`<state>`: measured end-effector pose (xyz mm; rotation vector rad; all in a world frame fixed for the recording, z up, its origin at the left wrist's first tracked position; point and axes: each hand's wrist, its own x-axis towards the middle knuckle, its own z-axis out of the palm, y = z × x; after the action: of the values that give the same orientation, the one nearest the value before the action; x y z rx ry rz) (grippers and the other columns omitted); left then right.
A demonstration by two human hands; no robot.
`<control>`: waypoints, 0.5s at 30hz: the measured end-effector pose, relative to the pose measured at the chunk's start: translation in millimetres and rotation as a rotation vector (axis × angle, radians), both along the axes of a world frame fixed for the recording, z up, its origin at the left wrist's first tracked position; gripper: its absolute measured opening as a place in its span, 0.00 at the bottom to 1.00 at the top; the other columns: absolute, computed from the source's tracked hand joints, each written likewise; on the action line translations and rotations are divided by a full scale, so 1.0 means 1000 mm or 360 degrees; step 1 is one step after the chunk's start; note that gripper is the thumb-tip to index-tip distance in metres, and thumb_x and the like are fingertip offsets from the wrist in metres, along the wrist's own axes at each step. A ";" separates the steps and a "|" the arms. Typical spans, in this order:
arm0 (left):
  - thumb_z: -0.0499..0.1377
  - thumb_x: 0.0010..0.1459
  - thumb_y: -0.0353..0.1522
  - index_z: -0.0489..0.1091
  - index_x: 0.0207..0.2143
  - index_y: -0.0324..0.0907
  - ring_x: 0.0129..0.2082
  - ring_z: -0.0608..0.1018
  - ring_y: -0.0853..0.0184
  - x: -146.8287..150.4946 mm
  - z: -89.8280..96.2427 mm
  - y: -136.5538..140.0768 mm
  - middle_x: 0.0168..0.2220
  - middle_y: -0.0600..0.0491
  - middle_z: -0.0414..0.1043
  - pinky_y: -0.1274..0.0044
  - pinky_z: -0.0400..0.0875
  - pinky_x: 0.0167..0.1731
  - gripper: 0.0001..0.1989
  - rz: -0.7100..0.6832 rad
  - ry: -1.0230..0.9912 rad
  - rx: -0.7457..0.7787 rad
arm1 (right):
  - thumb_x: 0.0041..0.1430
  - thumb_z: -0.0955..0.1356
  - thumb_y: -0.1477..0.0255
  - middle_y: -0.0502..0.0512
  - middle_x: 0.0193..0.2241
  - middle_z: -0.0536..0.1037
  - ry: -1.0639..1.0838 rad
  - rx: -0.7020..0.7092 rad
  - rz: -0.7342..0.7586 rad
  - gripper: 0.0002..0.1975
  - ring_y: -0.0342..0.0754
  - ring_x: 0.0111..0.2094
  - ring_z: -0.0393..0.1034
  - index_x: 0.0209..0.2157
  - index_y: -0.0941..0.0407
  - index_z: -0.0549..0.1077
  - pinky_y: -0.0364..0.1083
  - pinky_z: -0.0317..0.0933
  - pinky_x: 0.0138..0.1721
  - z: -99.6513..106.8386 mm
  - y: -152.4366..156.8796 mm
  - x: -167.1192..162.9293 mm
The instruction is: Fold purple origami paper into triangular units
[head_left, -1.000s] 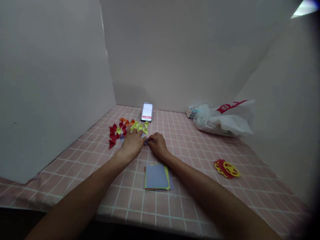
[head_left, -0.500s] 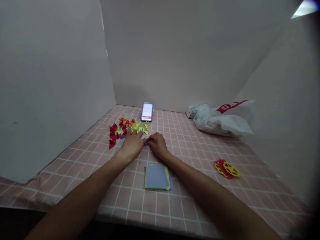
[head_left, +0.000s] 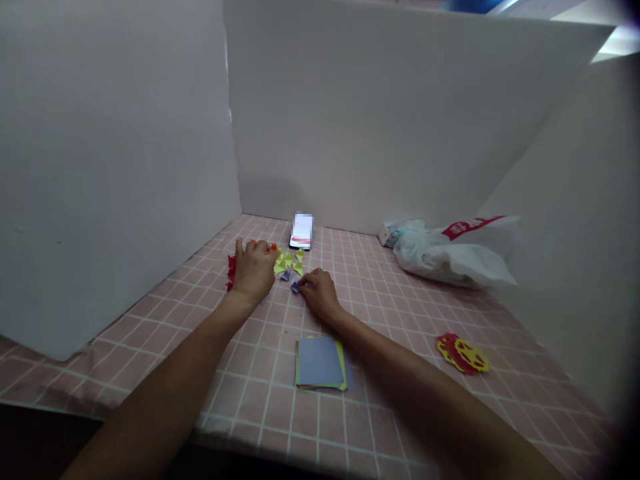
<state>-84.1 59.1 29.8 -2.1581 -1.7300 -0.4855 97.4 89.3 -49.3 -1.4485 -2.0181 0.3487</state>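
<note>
My right hand (head_left: 320, 293) rests on the checked cloth, thumb and fingers pinched on a small purple folded paper piece (head_left: 295, 287). Another purple piece (head_left: 286, 275) lies just beyond it. Over the red and orange folded pieces hovers my left hand (head_left: 254, 268), palm down, fingers apart and bent; its fingertips are partly hidden. A red piece (head_left: 231, 267) shows left of that hand, and an orange one (head_left: 273, 247) by its fingers. Several yellow folded pieces (head_left: 289, 260) stand between the hands and the phone. Nearer me lies a stack of square coloured paper (head_left: 319, 361), bluish sheet on top.
A phone (head_left: 302, 231) with a lit screen leans near the back wall. At the back right sit a white plastic bag (head_left: 445, 257) with red print and a small box (head_left: 387, 235). Red and yellow cut-out discs (head_left: 463, 353) lie on the right. White panels surround the table.
My left hand has moved left and away from the purple piece, over the red and orange pieces. My right hand stays at the purple piece. The camera view has shifted slightly.
</note>
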 end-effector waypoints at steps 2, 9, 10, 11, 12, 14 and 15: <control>0.53 0.62 0.26 0.78 0.47 0.44 0.48 0.73 0.50 -0.006 -0.003 0.005 0.49 0.43 0.75 0.51 0.52 0.59 0.17 -0.0003 -0.0067 0.0015 | 0.54 0.71 0.80 0.57 0.35 0.77 -0.0010 -0.0001 -0.0002 0.07 0.51 0.41 0.68 0.31 0.55 0.82 0.46 0.57 0.41 0.001 0.002 -0.003; 0.54 0.63 0.29 0.79 0.44 0.45 0.47 0.74 0.52 -0.015 -0.011 0.017 0.47 0.44 0.77 0.56 0.57 0.55 0.14 0.0016 -0.0222 -0.0041 | 0.53 0.71 0.80 0.55 0.33 0.77 -0.0048 -0.0045 0.0029 0.07 0.50 0.38 0.69 0.31 0.55 0.82 0.45 0.57 0.39 0.003 0.004 -0.010; 0.54 0.63 0.30 0.79 0.44 0.45 0.47 0.74 0.52 -0.015 -0.011 0.018 0.47 0.44 0.77 0.56 0.57 0.54 0.14 0.0015 -0.0229 -0.0053 | 0.53 0.71 0.79 0.55 0.34 0.77 -0.0050 -0.0053 0.0029 0.06 0.50 0.38 0.69 0.31 0.55 0.81 0.45 0.58 0.39 0.004 0.004 -0.010; 0.55 0.63 0.30 0.79 0.44 0.45 0.47 0.74 0.53 -0.016 -0.011 0.018 0.47 0.44 0.77 0.57 0.58 0.54 0.14 0.0013 -0.0235 -0.0060 | 0.53 0.71 0.79 0.56 0.34 0.77 -0.0052 -0.0060 0.0031 0.06 0.50 0.39 0.69 0.31 0.55 0.81 0.45 0.58 0.39 0.005 0.004 -0.009; 0.55 0.63 0.30 0.79 0.44 0.45 0.47 0.74 0.53 -0.016 -0.012 0.019 0.47 0.44 0.77 0.57 0.58 0.53 0.13 0.0012 -0.0243 -0.0062 | 0.53 0.71 0.79 0.56 0.34 0.77 -0.0054 -0.0067 0.0034 0.06 0.50 0.39 0.69 0.31 0.56 0.81 0.45 0.58 0.39 0.006 0.003 -0.007; 0.55 0.63 0.30 0.79 0.43 0.45 0.46 0.75 0.54 -0.017 -0.012 0.020 0.47 0.45 0.78 0.58 0.58 0.53 0.13 -0.0002 -0.0264 -0.0063 | 0.53 0.71 0.80 0.56 0.34 0.77 -0.0062 -0.0079 0.0035 0.07 0.50 0.39 0.69 0.31 0.56 0.81 0.45 0.59 0.40 0.010 0.000 -0.003; 0.55 0.63 0.30 0.80 0.43 0.45 0.46 0.75 0.54 -0.018 -0.013 0.021 0.46 0.45 0.78 0.59 0.59 0.53 0.13 -0.0014 -0.0275 -0.0064 | 0.53 0.70 0.81 0.57 0.35 0.77 -0.0067 -0.0083 0.0035 0.07 0.50 0.39 0.69 0.32 0.56 0.80 0.46 0.59 0.40 0.013 -0.003 0.001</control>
<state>-101.7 79.7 16.9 -2.2095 -1.8345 -0.6629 98.0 86.3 -36.6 -1.4778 -2.0736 0.3861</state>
